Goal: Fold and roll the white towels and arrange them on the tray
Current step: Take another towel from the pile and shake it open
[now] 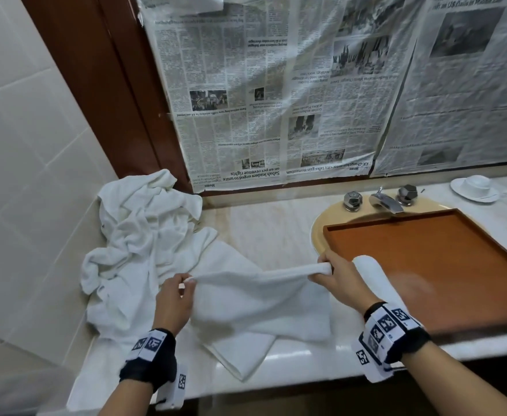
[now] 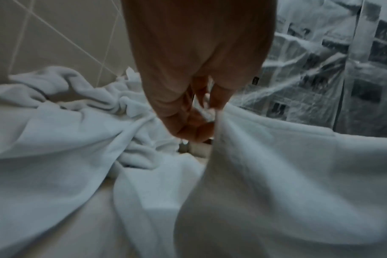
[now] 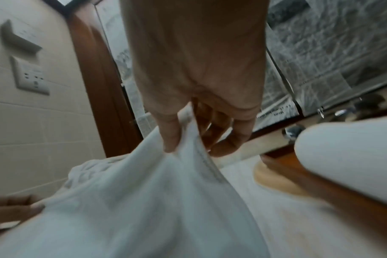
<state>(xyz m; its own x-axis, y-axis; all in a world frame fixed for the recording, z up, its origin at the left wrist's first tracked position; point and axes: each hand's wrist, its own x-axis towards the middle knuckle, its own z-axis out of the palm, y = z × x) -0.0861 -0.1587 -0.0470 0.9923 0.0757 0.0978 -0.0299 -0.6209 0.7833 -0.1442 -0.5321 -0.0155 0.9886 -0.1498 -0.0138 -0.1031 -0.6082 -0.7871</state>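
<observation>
— One towel (image 1: pixel 261 298) is up off the counter, stretched between both hands above the marble counter (image 1: pixel 276 235). The left hand (image 1: pixel 172 298) pinches one top corner between thumb and fingertips; the right hand (image 1: pixel 340 276) has its fingers curled round the other, bunched corner.

— How would you do this fold well?

— I'd keep the top edge taut and level, let the cloth hang straight, then bring the corners together so the edges match before laying it flat. The right corner looks bunched; I'd spread it first, or the roll may come out lopsided.

— And the tray?

— The wooden tray (image 1: pixel 426 232) sits across the sink (image 1: pixel 316 232), to the right. One rolled towel (image 1: pixel 372 274) lies at its near left corner, just beside the right hand; I see nothing else in it.

— What's left?

— A crumpled heap of towels (image 1: pixel 144 223) against the tiled wall (image 1: pixel 21 145), and a folded piece (image 1: pixel 243 352) under the held one.
</observation>
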